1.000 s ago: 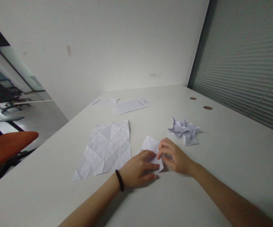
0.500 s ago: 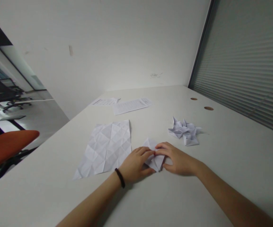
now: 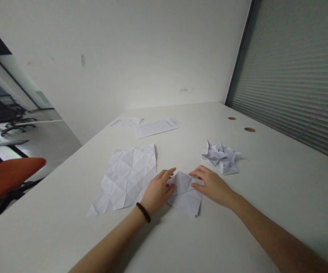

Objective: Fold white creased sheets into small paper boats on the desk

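We see the small folded white paper piece (image 3: 185,192) lying flat on the white table (image 3: 237,227), between both hands. Our left hand (image 3: 157,190) touches its left edge with loosely spread fingers; our right hand (image 3: 213,184) presses flat on its far right corner. Both are equally near. The large creased white sheet (image 3: 126,177) lies just left.

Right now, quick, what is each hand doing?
Left hand: open, fingers resting on the folded paper's left edge.
Right hand: open, flat, fingertips pressing the folded paper's right side.
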